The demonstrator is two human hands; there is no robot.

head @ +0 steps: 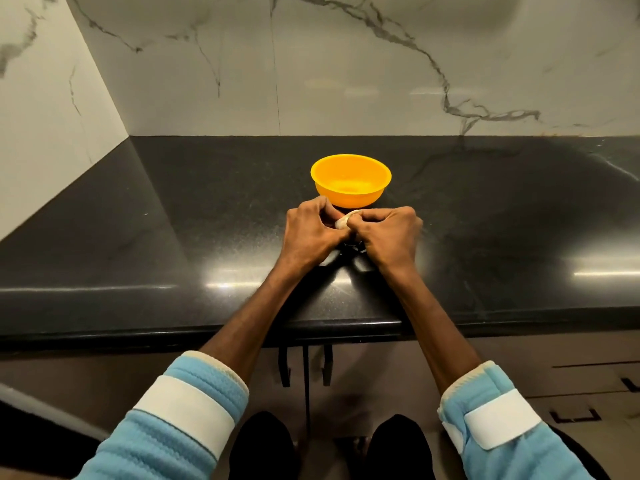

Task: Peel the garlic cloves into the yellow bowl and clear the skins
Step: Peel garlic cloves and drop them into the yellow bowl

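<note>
Both hands, left hand (pixel 310 230) and right hand (pixel 389 233), pinched one pale papery garlic clove (pixel 343 221) over the glossy black stone counter (pixel 173 220), just near of the round yellow plastic bowl (pixel 350 179); skin probably best peeled in short pulls.

One bowl, one clove, two hands.

On the single dark surface (pixel 173 220) I count one yellow bowl (pixel 349 199). There are two hands, a left hand (pixel 310 232) and a right hand (pixel 389 237), with just one garlic clove (pixel 343 221) showing between their fingers; whether they hide more, I cannot tell. There are two light blue sleeves (pixel 166 427), each wrapped by one white band (pixel 183 407). Under the front edge hang two black cabinet handles (pixel 284 365) side by side, and two dark drawer pulls (pixel 575 417) show at the right.
</note>
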